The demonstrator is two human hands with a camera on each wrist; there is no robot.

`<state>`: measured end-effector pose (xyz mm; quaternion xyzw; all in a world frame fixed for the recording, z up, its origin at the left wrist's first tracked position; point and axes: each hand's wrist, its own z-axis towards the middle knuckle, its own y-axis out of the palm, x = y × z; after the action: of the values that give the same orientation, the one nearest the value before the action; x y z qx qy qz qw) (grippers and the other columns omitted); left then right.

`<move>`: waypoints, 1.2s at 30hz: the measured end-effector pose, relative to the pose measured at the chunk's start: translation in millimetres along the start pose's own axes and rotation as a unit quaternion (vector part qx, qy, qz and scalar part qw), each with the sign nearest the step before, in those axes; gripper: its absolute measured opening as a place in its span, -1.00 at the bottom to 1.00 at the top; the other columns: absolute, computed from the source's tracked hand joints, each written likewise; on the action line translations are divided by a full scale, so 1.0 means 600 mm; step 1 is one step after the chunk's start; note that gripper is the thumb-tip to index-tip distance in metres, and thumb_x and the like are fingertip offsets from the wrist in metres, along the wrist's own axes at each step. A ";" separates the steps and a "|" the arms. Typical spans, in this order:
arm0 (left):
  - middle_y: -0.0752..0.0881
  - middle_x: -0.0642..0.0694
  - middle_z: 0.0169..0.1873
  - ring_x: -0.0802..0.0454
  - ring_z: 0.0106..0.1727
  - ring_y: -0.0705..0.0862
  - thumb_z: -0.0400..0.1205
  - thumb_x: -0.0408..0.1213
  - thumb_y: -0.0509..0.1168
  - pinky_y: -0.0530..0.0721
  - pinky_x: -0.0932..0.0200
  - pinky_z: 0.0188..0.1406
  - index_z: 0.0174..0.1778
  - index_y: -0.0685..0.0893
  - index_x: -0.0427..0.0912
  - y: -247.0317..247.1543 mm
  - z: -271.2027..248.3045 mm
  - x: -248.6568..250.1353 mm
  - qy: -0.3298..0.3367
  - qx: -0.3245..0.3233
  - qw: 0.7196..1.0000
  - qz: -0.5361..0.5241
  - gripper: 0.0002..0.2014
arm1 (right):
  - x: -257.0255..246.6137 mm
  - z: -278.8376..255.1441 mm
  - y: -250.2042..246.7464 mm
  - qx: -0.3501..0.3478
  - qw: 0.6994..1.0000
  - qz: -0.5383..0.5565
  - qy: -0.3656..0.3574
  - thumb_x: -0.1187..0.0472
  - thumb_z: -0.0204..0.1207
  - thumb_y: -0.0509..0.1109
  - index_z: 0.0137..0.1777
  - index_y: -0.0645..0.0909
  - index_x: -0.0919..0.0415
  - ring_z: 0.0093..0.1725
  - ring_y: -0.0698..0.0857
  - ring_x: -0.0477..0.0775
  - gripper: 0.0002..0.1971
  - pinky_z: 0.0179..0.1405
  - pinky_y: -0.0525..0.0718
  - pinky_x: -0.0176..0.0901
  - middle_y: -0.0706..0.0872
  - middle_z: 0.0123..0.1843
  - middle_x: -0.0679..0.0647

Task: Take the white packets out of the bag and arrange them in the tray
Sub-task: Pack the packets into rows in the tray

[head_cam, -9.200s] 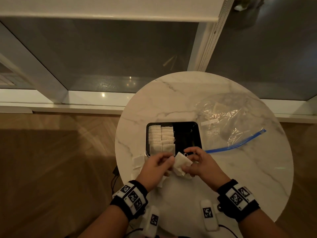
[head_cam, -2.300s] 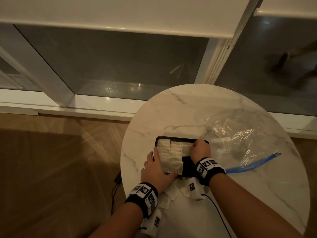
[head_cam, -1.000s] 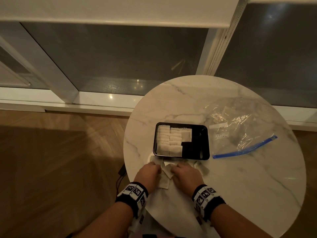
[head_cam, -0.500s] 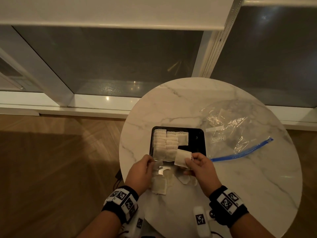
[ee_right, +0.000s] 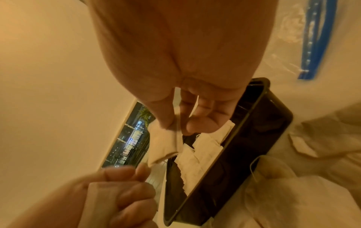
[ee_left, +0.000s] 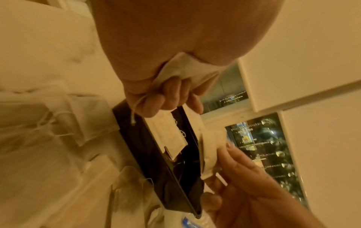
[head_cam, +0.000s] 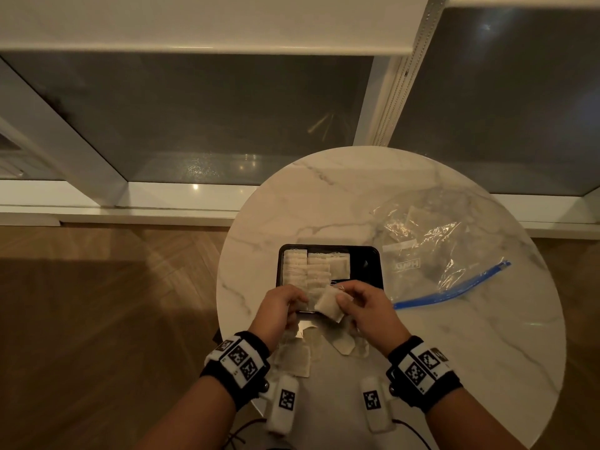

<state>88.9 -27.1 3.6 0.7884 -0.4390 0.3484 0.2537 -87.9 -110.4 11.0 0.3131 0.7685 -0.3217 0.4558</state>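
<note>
One white packet (head_cam: 328, 306) is held up over the near edge of the black tray (head_cam: 373, 254), pinched between the thumb and fingers of the right hand (head_cam: 367, 308); the right wrist view shows the same packet (ee_right: 166, 143) nipped at its upper corner and hanging down. The left hand (head_cam: 276, 308) is just beside it, its fingers curled round another packet (ee_left: 183, 71), bunched in the palm with a thread dangling below. In the tray, packets stand in two neat overlapping rows (head_cam: 306, 267) along its left side, with one more packet (head_cam: 338, 266) lying flat beside them at the far end; the right part of the tray is bare black. More loose packets (head_cam: 293, 360) lie scattered on the bench (head_cam: 324, 203) in front of the tray, under and between the two wrists. The clear bag (head_cam: 428, 241) lies crumpled to the right of the tray, its blue zip strip (head_cam: 451, 289) stretched toward the bench's right edge; at least one pale packet shows faintly through the plastic at its far end. The bench is a round marble top standing by a window, over a wooden floor (head_cam: 97, 319).
</note>
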 end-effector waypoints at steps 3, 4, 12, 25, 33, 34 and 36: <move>0.80 -0.10 -0.17 -0.05 -0.15 0.76 0.63 -0.07 0.35 0.72 0.15 -0.16 -0.10 0.79 -0.15 0.021 0.012 0.002 0.079 -0.052 0.981 0.167 -0.78 | -0.011 0.011 -0.001 -0.003 1.000 0.019 -0.005 0.36 0.56 0.48 0.18 0.71 0.20 -0.26 0.73 -0.29 -0.78 -0.26 0.65 -0.43 0.79 -0.13 -0.01; 0.80 -0.07 -0.17 -0.02 -0.13 0.76 0.65 -0.06 0.37 0.71 0.12 -0.10 -0.10 0.79 -0.11 0.028 0.015 0.003 0.100 -0.069 0.974 0.190 -0.80 | -0.013 0.014 -0.003 -0.002 1.000 0.017 -0.009 0.37 0.55 0.49 0.16 0.71 0.20 -0.27 0.73 -0.28 -0.79 -0.26 0.65 -0.42 0.80 -0.14 0.00; 0.71 -0.03 -0.32 0.13 -0.32 0.60 0.69 -0.11 0.34 0.61 0.11 -0.21 -0.17 0.76 -0.09 0.051 0.027 0.010 0.181 -0.016 0.953 0.241 -0.81 | -0.003 0.024 -0.015 0.028 0.999 0.021 0.011 0.28 0.63 0.41 -0.01 0.73 0.12 -0.32 0.73 -0.14 -0.92 -0.34 0.72 -0.26 0.78 -0.25 0.00; 0.75 -0.13 -0.08 -0.14 -0.06 0.73 0.61 -0.14 0.37 0.77 -0.09 -0.03 0.30 0.56 -0.06 -0.018 0.082 -0.023 0.122 0.269 0.891 0.345 -0.65 | 0.020 0.142 0.007 0.085 0.912 -0.395 0.073 0.39 0.57 0.29 0.10 0.63 0.33 0.07 0.71 0.24 -0.84 0.09 0.71 0.01 0.72 0.09 0.27; 0.76 -0.15 -0.31 -0.12 -0.24 0.72 0.66 -0.16 0.28 0.76 -0.05 -0.20 0.06 0.63 -0.08 -0.025 0.093 -0.038 0.107 0.254 0.899 0.340 -0.88 | 0.035 0.166 0.004 0.095 0.909 -0.395 0.092 0.39 0.63 0.24 0.11 0.67 0.33 0.06 0.73 0.24 -0.81 0.06 0.71 -0.02 0.75 0.06 0.27; 0.75 -0.15 -0.31 -0.13 -0.24 0.72 0.66 -0.16 0.28 0.76 -0.06 -0.20 0.06 0.62 -0.07 -0.025 0.093 -0.039 0.108 0.254 0.899 0.339 -0.88 | 0.036 0.168 0.003 0.098 0.911 -0.388 0.094 0.39 0.63 0.24 0.11 0.68 0.33 0.06 0.73 0.24 -0.80 0.05 0.71 -0.02 0.75 0.06 0.27; 0.75 -0.14 -0.31 -0.12 -0.24 0.72 0.67 -0.14 0.27 0.76 -0.07 -0.19 0.06 0.61 -0.05 -0.025 0.094 -0.040 0.109 0.252 0.899 0.341 -0.88 | 0.037 0.173 0.001 0.100 0.916 -0.375 0.098 0.39 0.62 0.25 0.12 0.68 0.34 0.07 0.73 0.25 -0.80 0.07 0.71 -0.02 0.75 0.07 0.29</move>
<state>111.5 -47.2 -51.9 0.5853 -0.5480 0.5962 -0.0410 -44.1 -186.7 -48.3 0.0758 0.8341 -0.5120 0.1908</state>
